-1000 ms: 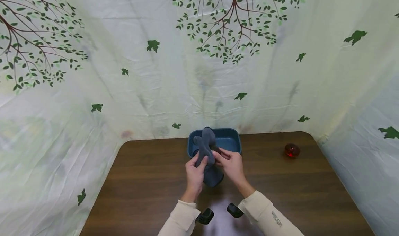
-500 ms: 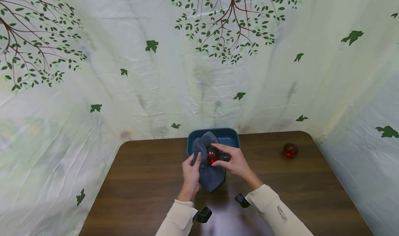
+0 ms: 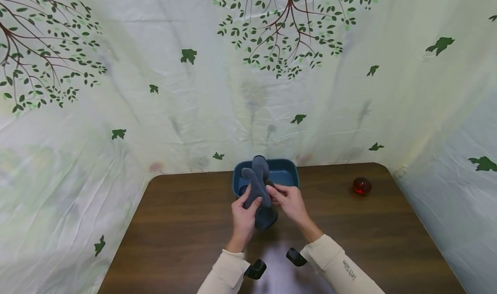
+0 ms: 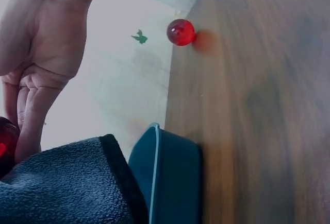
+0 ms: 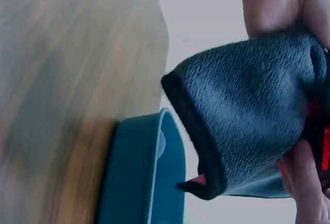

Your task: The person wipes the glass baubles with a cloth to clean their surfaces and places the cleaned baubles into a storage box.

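A blue-grey cloth [image 3: 257, 190] with a dark hem is folded over a red see-through ball [image 4: 6, 144], in front of the blue bin. My left hand [image 3: 243, 216] grips the cloth from the left, thumb on top. On the other side my right hand [image 3: 289, 203] pinches the ball at the cloth's edge. In the right wrist view the fingers [image 5: 305, 177] of my right hand lie against the ball [image 5: 324, 141] under the fold. The cloth covers most of the ball in the head view.
The blue plastic bin [image 3: 293, 173] stands at the back edge of the brown wooden table [image 3: 186, 229]. Another red ball [image 3: 362, 185] rests near the back right corner. A leaf-printed curtain [image 3: 217, 112] hangs behind the table.
Half a second ago the ball showed uncovered against the spread cloth, with my right hand around it. Now the cloth is folded over it, and both hands are close together.
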Demonstrator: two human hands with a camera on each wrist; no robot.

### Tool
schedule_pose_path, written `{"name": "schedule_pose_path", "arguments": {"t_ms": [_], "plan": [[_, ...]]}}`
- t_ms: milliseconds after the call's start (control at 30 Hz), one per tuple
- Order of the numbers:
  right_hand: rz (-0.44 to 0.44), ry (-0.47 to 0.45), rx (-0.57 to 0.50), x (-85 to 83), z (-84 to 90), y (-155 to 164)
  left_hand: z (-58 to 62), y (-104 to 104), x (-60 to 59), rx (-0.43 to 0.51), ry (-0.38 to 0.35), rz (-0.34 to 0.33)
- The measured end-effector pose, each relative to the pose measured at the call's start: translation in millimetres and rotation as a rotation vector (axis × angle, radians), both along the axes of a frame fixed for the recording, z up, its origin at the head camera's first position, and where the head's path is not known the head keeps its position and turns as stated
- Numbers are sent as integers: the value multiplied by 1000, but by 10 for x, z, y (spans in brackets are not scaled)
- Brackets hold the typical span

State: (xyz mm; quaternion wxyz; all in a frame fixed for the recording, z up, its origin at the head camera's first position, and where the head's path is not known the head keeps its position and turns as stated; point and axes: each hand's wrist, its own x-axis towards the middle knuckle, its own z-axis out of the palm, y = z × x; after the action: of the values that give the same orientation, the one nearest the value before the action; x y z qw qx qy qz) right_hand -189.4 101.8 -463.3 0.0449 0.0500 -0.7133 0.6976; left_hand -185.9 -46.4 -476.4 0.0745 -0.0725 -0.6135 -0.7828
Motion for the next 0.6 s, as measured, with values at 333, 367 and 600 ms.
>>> {"name": "schedule_pose_path", "arguments": {"t_ms": [333, 367, 600], "plan": [[150, 313, -67, -1, -179, 11, 70, 2, -20, 29, -127, 110], [151, 330, -65, -3, -192, 13, 68, 4, -20, 30, -144, 110], [51, 235, -1, 7, -164, -16, 4, 6, 1, 48, -86, 54]]}}
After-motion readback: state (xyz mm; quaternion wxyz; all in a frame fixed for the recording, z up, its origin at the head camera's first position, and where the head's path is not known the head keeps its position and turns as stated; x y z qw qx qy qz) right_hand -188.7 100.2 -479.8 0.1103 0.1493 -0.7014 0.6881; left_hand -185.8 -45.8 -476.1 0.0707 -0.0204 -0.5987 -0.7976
